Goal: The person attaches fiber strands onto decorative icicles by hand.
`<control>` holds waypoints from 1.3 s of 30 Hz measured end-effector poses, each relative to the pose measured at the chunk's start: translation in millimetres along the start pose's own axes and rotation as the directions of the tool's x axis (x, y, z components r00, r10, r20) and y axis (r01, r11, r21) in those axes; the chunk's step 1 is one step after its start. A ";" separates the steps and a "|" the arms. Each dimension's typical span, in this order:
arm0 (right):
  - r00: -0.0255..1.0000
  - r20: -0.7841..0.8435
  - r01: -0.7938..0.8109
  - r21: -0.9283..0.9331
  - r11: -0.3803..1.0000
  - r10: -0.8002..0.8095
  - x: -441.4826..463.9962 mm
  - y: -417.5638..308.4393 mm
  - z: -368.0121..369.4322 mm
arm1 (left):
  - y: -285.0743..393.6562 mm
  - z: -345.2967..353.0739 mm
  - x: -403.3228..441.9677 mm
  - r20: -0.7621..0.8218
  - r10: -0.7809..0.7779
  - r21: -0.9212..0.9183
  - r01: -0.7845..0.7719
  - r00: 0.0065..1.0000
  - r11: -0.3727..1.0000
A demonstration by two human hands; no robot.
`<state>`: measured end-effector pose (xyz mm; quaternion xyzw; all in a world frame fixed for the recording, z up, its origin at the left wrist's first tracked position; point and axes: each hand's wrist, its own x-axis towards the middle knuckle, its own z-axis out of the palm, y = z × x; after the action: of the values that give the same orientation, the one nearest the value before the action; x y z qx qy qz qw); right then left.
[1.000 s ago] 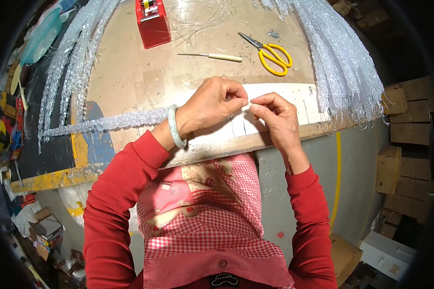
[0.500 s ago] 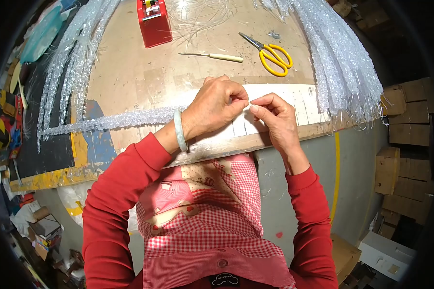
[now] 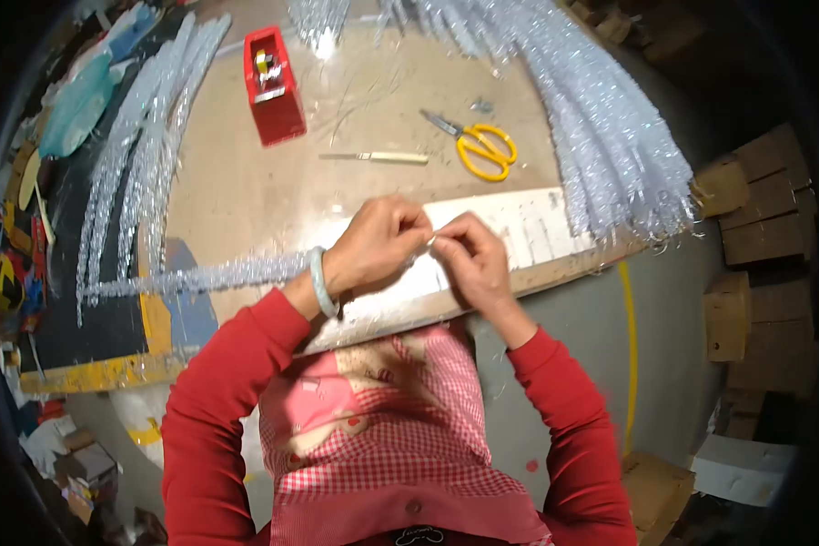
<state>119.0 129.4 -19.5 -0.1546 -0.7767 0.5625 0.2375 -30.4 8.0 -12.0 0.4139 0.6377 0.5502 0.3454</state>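
Note:
A clear, glittering beaded strand [image 3: 209, 273] lies across the table from the left and runs up to my left hand [image 3: 379, 241], which wears a pale bangle at the wrist. The left fingers are closed in a pinch; the strand's far end is hidden by the hand. My right hand [image 3: 476, 266] meets it fingertip to fingertip, thumb and forefinger pinched. A tiny whitish bit shows between the fingertips, too small to name. Beneath both hands is a white board [image 3: 528, 227] with dark marks along it.
Yellow-handled scissors [image 3: 486, 151], a pale-handled awl-like tool [image 3: 396, 157] and a red tape dispenser [image 3: 276, 100] lie beyond my hands. Bundles of clear strands hang at the right [image 3: 601, 136] and left [image 3: 150, 136]. The wooden table edge [image 3: 409, 314] runs before me; cardboard boxes [image 3: 769, 237] stand right.
The view has tilted, so the table and tools appear lower and slightly further left. My hands remain pinched together over the board, with the fingertips slightly closer.

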 end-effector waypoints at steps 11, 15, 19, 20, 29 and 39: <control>0.984 -0.121 0.122 -0.048 0.991 -0.127 -0.2 1.2 6.8 | 3.1 -3.4 1.0 0.099 -0.032 -0.086 0.041 0.995 0.995; 0.981 -0.110 0.156 -0.047 0.987 -0.160 0.6 2.6 6.6 | -0.6 -4.2 3.3 0.104 -0.030 -0.099 0.040 0.994 0.994; 0.980 -0.096 0.169 -0.057 0.984 -0.174 1.6 -0.5 5.7 | -0.8 -3.6 2.4 0.092 -0.037 -0.085 0.045 0.995 0.995; 0.980 -0.089 0.174 -0.076 0.982 -0.180 1.1 -2.2 5.0 | -2.6 -2.5 2.6 0.092 -0.037 -0.064 0.043 0.995 0.997; 0.987 -0.079 0.140 -0.043 0.989 -0.143 -1.5 -0.9 4.1 | -3.2 1.4 3.5 0.040 0.021 0.023 -0.022 0.999 0.999; 0.990 -0.083 0.115 -0.021 0.993 -0.117 -1.6 0.1 3.9 | -3.3 -2.6 5.7 0.106 0.003 0.007 -0.004 0.994 1.000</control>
<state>118.3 125.5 -20.9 -0.1345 -0.7782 0.5345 0.3011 -35.6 11.9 -14.7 0.4449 0.6198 0.5256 0.3764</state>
